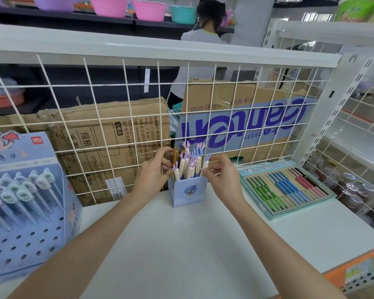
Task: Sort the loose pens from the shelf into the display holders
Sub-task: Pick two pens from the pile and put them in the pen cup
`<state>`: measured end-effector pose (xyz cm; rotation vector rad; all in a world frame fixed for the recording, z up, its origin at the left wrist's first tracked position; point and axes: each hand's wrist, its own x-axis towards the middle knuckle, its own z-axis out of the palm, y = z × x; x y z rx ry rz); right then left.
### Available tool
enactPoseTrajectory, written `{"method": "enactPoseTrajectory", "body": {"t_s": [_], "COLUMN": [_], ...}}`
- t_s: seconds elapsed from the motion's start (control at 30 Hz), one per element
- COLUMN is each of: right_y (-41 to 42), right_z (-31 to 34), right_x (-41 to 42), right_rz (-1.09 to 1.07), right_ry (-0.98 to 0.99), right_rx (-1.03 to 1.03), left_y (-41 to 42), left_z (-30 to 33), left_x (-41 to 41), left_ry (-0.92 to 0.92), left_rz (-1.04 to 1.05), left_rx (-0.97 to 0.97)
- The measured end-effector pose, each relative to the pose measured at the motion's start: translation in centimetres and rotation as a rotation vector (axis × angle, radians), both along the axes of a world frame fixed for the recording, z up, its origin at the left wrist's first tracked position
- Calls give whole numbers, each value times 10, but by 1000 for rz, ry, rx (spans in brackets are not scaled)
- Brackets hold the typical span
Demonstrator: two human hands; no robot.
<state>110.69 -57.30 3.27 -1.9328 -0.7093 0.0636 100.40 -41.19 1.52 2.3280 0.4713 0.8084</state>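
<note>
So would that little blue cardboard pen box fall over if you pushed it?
Probably, yes. The little blue cardboard pen box looks narrow and stands alone on the white shelf, so it may tip. The pens with branching tops stick out well above it, likely making it top-heavy. It looks light, so it may slide instead.

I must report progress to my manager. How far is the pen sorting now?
Done: the small blue holder already stands full of antler-topped pens, and the flat tray at right holds rows of green, blue and red pens. In hand: the left hand pinches a gold pen beside the holder, while the right hand steadies an outer pen. Left: seating that gold pen; no other loose pens are visible on the shelf.
</note>
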Motion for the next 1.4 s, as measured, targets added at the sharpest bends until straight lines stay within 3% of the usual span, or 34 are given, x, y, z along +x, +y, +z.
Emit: {"method": "enactPoseTrajectory", "body": {"t_s": [0.17, 0.33, 0.43, 0.87, 1.17, 1.4], "right_y": [0, 2, 2, 2, -16, -29], "right_z": [-1, -1, 0, 1, -3, -11], "right_x": [2, 0, 0, -3, -22, -60], "right_rz": [5, 14, 22, 47, 28, 350], "right_ry": [-1, -6, -18, -12, -165, -401], "right_rx": [-4, -3, -9, -13, 87, -8], "left_y": [3, 15, 22, 18, -10, -61], "left_z": [5, 14, 3, 6, 1, 4], "left_x": [-3, 4, 3, -10, -47, -87], "left_ry": [-87, -155, -116, -112, -63, -91], "left_rz": [-25, -60, -69, 9, 170, 355], "left_rx": [136, 531, 605, 618, 383, 299]}}
